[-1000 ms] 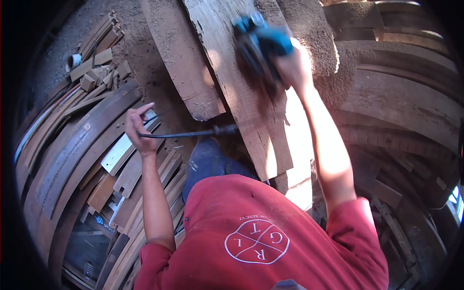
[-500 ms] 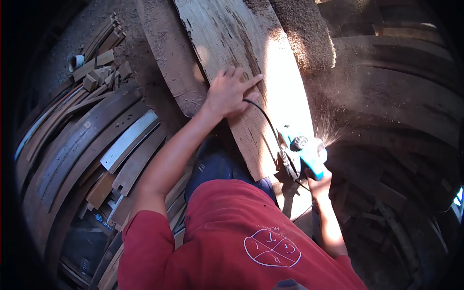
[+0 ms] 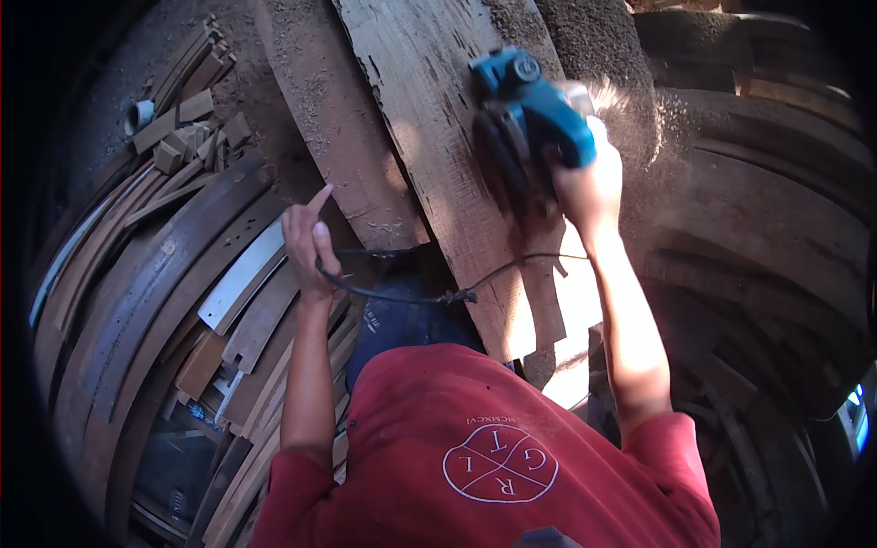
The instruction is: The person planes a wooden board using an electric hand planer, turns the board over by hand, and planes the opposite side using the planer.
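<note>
My right hand (image 3: 589, 187) is wrapped round the rear handle of a teal electric planer (image 3: 539, 105), which rests on a wide, pale wooden plank (image 3: 429, 119). Shavings spray from the planer's right side. My left hand (image 3: 311, 242) is raised left of the plank, its fingers closed around a black power cord (image 3: 393, 297) with the index finger pointing out. The cord loops from that hand across the lower part of the plank towards my right forearm. Cracks and dark marks run along the plank's upper surface.
A second board (image 3: 338, 137) lies along the plank's left side. Curved boards (image 3: 137, 310) and small wood offcuts (image 3: 192, 142) are stacked at the left. Sawdust (image 3: 603, 46) is heaped beyond the plank, and more curved timbers (image 3: 776, 192) lie at the right.
Since half a second ago, the planer and my right hand have moved forward, up the plank. My left hand has moved back from over the plank to its left, with the cord.
</note>
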Available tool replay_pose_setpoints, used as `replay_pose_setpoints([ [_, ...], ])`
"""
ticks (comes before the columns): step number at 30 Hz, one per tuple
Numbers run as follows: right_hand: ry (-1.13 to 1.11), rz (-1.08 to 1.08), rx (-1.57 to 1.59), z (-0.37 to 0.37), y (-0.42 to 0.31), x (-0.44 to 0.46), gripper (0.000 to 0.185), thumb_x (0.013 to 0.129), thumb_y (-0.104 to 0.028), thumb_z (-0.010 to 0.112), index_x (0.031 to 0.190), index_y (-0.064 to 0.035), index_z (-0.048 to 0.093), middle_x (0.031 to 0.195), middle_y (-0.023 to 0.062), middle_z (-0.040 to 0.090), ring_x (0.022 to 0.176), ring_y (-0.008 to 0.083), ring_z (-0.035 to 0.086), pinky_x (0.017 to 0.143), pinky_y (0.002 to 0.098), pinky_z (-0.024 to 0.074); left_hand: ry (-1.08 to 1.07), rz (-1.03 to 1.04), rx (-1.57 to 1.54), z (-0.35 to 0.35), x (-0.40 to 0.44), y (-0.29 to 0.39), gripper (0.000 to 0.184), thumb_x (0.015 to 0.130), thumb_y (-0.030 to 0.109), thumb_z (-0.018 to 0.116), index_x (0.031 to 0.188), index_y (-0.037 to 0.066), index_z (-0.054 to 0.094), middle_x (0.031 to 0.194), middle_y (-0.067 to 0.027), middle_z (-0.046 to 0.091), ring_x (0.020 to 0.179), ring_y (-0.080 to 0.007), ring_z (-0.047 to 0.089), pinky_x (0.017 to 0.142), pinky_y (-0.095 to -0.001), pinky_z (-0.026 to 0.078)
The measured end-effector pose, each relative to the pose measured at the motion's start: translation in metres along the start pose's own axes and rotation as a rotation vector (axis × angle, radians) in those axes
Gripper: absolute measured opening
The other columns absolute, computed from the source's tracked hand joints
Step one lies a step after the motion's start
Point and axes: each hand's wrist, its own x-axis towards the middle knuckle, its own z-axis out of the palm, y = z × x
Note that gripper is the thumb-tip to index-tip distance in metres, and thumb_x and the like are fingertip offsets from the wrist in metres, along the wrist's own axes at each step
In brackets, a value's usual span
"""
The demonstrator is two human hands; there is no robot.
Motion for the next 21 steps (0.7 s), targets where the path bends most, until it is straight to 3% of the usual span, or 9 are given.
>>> replay_pose_setpoints([
  [5, -0.035, 0.092, 0.003, 0.042, -0.065, 0.147, 0.029, 0.086, -0.022, 0.080, 0.103, 0.0007, 0.077, 0.088, 0.0249, 0.077, 0.085, 0.0398, 0.078, 0.077, 0.0452, 0.0585, 0.048, -0.120, -0.032, -0.022, -0.012, -0.011, 0.054, 0.105, 0.027, 0.032, 0.135, 0.003, 0.070, 0.083, -0.0106, 0.047, 0.081, -0.0269, 0.046, 0.085, -0.0402, 0.038],
  [6, 0.023, 0.032, 0.174, 0.037, -0.093, 0.167, 0.029, 0.085, -0.008, 0.067, 0.111, -0.0021, 0.078, 0.101, 0.0300, 0.076, 0.101, 0.0464, 0.075, 0.088, 0.0483, 0.0589, 0.075, -0.108, -0.060, -0.023, -0.011, -0.010, 0.055, 0.104, 0.028, 0.032, 0.133, 0.003, 0.071, 0.083, -0.0105, 0.047, 0.080, -0.0259, 0.045, 0.083, -0.0393, 0.038],
  [10, 0.068, -0.083, 0.137, 0.053, -0.092, 0.217, 0.030, 0.082, -0.011, 0.071, 0.110, -0.0009, 0.077, 0.102, 0.0320, 0.075, 0.103, 0.0449, 0.075, 0.088, 0.0495, 0.0590, 0.089, -0.159, -0.179, -0.025, -0.013, 0.003, 0.055, 0.104, 0.030, 0.033, 0.130, 0.003, 0.073, 0.079, -0.0085, 0.048, 0.074, -0.0217, 0.046, 0.074, -0.0366, 0.039],
  [15, -0.115, -0.029, 0.240, 0.013, -0.057, 0.131, 0.035, 0.082, -0.011, 0.068, 0.114, -0.0018, 0.075, 0.101, 0.0328, 0.074, 0.101, 0.0452, 0.075, 0.088, 0.0476, 0.0586, -0.023, -0.213, -0.329, -0.028, -0.048, 0.009, 0.058, 0.105, 0.039, 0.035, 0.129, 0.004, 0.075, 0.071, 0.0001, 0.048, 0.063, -0.0098, 0.041, 0.060, -0.0296, 0.030],
  [16, -0.066, -0.090, 0.148, 0.021, -0.020, 0.104, 0.029, 0.085, -0.021, 0.080, 0.104, 0.0016, 0.077, 0.090, 0.0240, 0.077, 0.088, 0.0412, 0.077, 0.079, 0.0453, 0.0591, -0.055, -0.243, -0.356, -0.029, -0.055, 0.013, 0.058, 0.105, 0.039, 0.035, 0.127, 0.004, 0.076, 0.072, 0.0002, 0.048, 0.064, -0.0095, 0.041, 0.061, -0.0294, 0.030],
  [17, -0.038, -0.157, 0.019, 0.012, -0.001, 0.071, 0.031, 0.085, -0.019, 0.078, 0.109, 0.0003, 0.076, 0.093, 0.0243, 0.077, 0.090, 0.0412, 0.077, 0.082, 0.0450, 0.0599, -0.084, -0.266, -0.369, -0.031, -0.063, 0.017, 0.052, 0.106, 0.038, 0.041, 0.116, 0.004, 0.079, 0.072, -0.0070, 0.050, 0.066, -0.0176, 0.049, 0.063, -0.0364, 0.037],
  [18, -0.130, -0.048, -0.101, 0.001, 0.027, 0.030, 0.039, 0.083, -0.018, 0.075, 0.118, -0.0013, 0.072, 0.127, 0.0273, 0.071, 0.115, 0.0418, 0.072, 0.097, 0.0459, 0.0587, -0.064, -0.252, -0.372, -0.030, -0.070, 0.022, 0.052, 0.106, 0.038, 0.041, 0.116, 0.004, 0.079, 0.072, -0.0070, 0.050, 0.066, -0.0176, 0.049, 0.063, -0.0364, 0.037],
  [19, -0.098, 0.113, 0.078, -0.023, 0.034, -0.026, 0.050, 0.083, -0.015, 0.077, 0.131, -0.0038, 0.068, 0.141, 0.0270, 0.064, 0.127, 0.0400, 0.066, 0.104, 0.0444, 0.0555, -0.099, -0.153, -0.302, -0.026, -0.076, 0.029, 0.047, 0.105, 0.036, 0.046, 0.112, 0.005, 0.080, 0.071, -0.0090, 0.052, 0.067, -0.0207, 0.051, 0.064, -0.0384, 0.039],
  [21, -0.061, 0.247, 0.138, -0.058, 0.068, -0.128, 0.040, 0.083, -0.009, 0.079, 0.121, 0.0001, 0.073, 0.119, 0.0212, 0.073, 0.109, 0.0315, 0.072, 0.095, 0.0398, 0.0568, -0.192, -0.032, -0.188, -0.019, -0.090, 0.046, 0.033, 0.100, 0.031, 0.057, 0.102, 0.008, 0.080, 0.073, -0.0115, 0.058, 0.071, -0.0268, 0.056, 0.067, -0.0418, 0.043],
])
